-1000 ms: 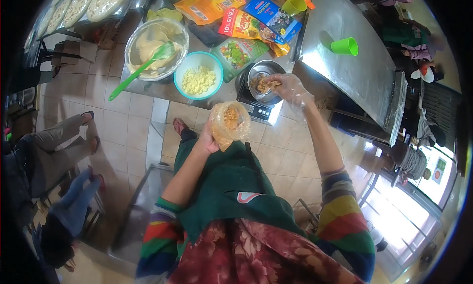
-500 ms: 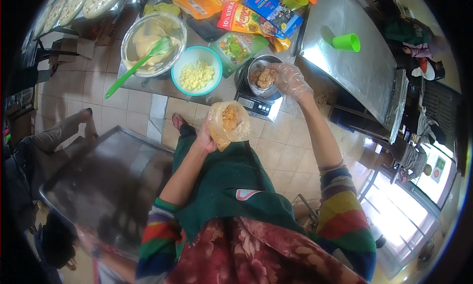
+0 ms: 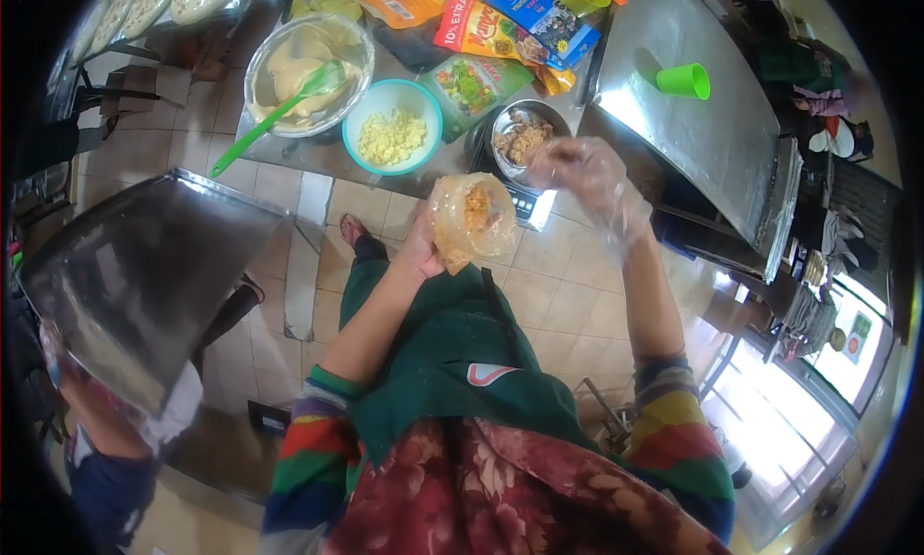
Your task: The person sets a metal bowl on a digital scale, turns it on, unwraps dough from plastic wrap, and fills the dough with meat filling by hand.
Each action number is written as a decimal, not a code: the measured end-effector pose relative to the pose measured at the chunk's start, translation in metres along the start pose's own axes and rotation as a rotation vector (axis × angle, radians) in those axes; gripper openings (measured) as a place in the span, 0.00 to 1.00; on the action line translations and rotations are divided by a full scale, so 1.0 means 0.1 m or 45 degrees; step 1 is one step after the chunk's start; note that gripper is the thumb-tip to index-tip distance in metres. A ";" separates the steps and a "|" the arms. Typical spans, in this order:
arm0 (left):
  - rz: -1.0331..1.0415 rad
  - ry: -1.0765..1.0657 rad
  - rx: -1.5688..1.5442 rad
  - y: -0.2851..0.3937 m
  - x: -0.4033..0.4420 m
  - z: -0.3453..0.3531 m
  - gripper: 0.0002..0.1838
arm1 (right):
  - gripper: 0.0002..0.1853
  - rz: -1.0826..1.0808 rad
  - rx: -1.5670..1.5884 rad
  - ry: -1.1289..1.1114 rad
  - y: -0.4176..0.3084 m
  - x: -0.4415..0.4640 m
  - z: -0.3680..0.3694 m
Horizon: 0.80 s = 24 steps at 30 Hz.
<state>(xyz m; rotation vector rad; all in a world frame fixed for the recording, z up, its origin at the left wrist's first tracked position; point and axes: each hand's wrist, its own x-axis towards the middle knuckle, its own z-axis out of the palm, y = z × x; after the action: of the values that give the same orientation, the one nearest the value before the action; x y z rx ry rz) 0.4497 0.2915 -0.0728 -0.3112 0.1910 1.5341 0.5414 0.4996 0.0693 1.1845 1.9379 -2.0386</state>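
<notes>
My left hand (image 3: 422,244) is wrapped round a translucent plastic bag (image 3: 470,226) with orange-brown crumbly filling inside. In a clear plastic glove, my right hand (image 3: 582,175) hangs just beside the metal bowl (image 3: 500,160), its fingers drawn together; what they hold, if anything, is too small to tell. Shredded brown filling (image 3: 523,139) lies in that bowl, which stands on a digital scale (image 3: 525,206). Left of it is a turquoise-rimmed bowl (image 3: 349,129) of pale yellow crumbs. A larger bowl (image 3: 252,101) holds cream and a green spatula (image 3: 279,112).
Food pouches (image 3: 472,83) lie behind the bowls. A green cup (image 3: 683,81) stands on the steel surface (image 3: 664,35) at right. At left, another person's arm (image 3: 101,415) holds a large dark tray (image 3: 144,276) near my left side.
My right hand has come out of the metal bowl toward me and to the right. The bag in my left hand has shifted slightly right. The other person's large tray has come into view and moved left.
</notes>
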 end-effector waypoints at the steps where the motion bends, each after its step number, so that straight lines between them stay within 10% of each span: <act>1: 0.027 0.078 0.104 -0.02 0.03 0.06 0.31 | 0.13 -0.096 -0.210 -0.080 -0.05 -0.09 0.10; 6: -0.047 0.171 0.148 -0.06 0.15 0.25 0.32 | 0.09 -0.576 -1.175 -0.041 0.25 -0.34 0.54; 24: -0.094 0.150 0.157 -0.29 0.05 0.16 0.33 | 0.06 -0.410 -0.874 -0.157 0.78 -0.21 0.78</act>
<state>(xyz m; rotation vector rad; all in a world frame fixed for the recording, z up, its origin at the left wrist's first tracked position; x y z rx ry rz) 0.4775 0.3012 -0.0574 -0.3075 0.3620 1.4256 0.5630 0.4068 0.0095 0.6039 2.5638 -1.2874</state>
